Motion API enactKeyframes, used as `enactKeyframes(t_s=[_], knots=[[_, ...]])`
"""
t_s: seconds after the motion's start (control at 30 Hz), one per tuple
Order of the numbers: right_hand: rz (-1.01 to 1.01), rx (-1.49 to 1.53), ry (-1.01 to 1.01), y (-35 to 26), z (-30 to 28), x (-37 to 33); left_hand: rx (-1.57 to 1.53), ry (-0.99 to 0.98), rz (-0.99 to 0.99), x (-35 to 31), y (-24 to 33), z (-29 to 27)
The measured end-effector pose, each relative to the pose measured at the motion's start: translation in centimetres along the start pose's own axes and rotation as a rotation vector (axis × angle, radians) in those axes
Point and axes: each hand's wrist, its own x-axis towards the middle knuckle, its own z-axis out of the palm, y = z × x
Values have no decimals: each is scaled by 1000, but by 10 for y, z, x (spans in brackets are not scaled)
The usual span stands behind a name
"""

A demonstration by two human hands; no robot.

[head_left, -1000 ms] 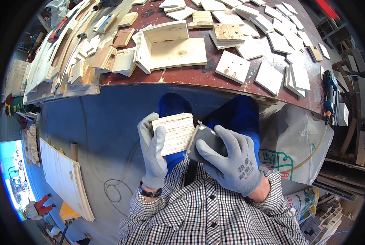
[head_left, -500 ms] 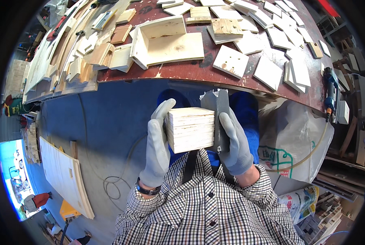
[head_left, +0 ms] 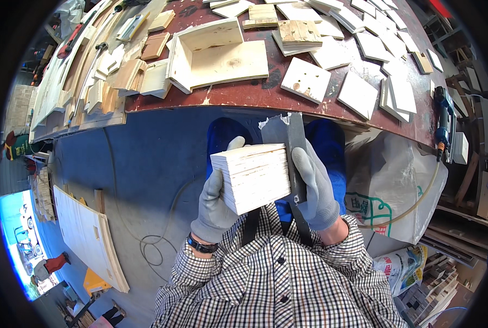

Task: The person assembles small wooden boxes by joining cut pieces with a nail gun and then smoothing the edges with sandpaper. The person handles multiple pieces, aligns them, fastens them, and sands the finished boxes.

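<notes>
In front of my waist, my gloved left hand [head_left: 215,205] grips a stack of square plywood pieces [head_left: 255,177], its fingers round the left side and the far corner. The layered edges of the stack face up toward me. My gloved right hand [head_left: 316,188] is closed on a dark grey sanding block [head_left: 291,143], a sandpaper-like sheet with ragged, torn ends. Its flat face stands upright against the stack's right side. The palm side of the right hand is hidden behind the block.
Beyond my hands stands a dark red workbench [head_left: 200,98] strewn with plywood squares [head_left: 358,95] and an open wooden box [head_left: 227,60]. A blue power tool [head_left: 443,123] hangs at its right edge. A plastic bag [head_left: 402,180] lies right; a plywood panel [head_left: 88,235] and a hose [head_left: 155,240] lie left.
My left hand has curled from flat to a grip round the stack. The stack has tilted and shifted slightly left; its right side still meets the sanding block.
</notes>
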Motion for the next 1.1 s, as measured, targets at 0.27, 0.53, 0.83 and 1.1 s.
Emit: enactKeyframes(t_s=[0.27,0.53,0.83,1.1], knots=[[122,-274,262,-23,-1,16,163,269,115,7,-8,6],[-198,-589,29,-15,14,7,223,159,180,3,-3,18],[-180,-583,-50,-33,-3,17,122,197,167,1,8,1],[0,-642,-27,25,-8,24,-38,224,30,-6,12,6]])
